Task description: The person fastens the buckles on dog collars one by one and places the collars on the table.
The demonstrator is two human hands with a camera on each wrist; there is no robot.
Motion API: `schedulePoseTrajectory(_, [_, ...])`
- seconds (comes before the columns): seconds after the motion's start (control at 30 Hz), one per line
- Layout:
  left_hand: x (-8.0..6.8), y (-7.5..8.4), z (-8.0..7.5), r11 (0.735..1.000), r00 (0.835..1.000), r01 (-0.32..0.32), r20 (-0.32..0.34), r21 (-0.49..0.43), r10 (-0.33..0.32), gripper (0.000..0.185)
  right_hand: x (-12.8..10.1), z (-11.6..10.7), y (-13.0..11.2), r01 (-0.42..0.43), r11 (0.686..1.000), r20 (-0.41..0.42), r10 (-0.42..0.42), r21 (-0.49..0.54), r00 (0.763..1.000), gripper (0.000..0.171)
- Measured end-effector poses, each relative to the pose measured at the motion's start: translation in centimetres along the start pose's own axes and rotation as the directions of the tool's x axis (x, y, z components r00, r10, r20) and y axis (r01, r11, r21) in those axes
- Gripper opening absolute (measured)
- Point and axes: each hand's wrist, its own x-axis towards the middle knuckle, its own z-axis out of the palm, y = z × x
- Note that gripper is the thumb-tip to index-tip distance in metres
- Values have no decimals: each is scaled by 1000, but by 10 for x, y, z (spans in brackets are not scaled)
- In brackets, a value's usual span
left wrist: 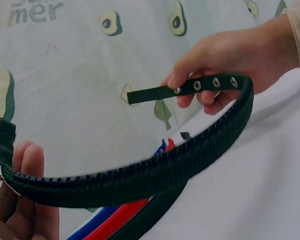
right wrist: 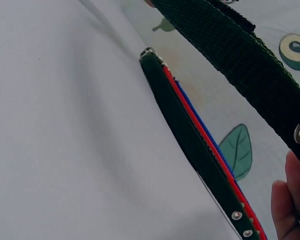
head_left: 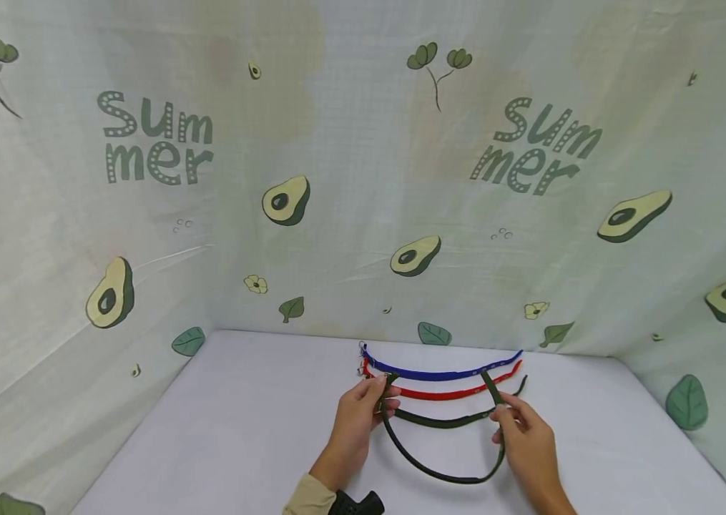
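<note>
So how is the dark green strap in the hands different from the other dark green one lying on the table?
The held green strap is lifted and bent into a U, with the left hand gripping one end and the right hand pinching the eyelet end. The lying green strap rests on the table, nearly straight, untouched, beside the red strap. Both are dark green webbing with metal eyelets.

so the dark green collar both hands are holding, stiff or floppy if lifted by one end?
Likely floppy: the held dark green collar sags in a loop between left hand and right hand. Ribbed webbing probably grips rather than slips. Looks light; pinched fingers carry it.
</note>
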Motion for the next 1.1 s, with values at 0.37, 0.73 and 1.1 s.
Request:
schedulePoseTrajectory(0.37, [-5, 3, 10, 1000, 1000, 26, 3, -11, -26, 40, -4, 6, -9, 11, 999, 24, -12, 30, 1000, 27])
schedulePoseTrajectory(0.73, [-4, 3, 12, 1000, 1000, 22, 3, 19, -22, 47, -16, 14, -21, 78, 995, 50, -81, 68, 995, 24])
schedulePoseTrajectory(1.1, [-9, 3, 15, 1000, 999, 31, 43, 7, -31, 40, -27, 16, -40, -20, 994, 108, 8, 107, 994, 26])
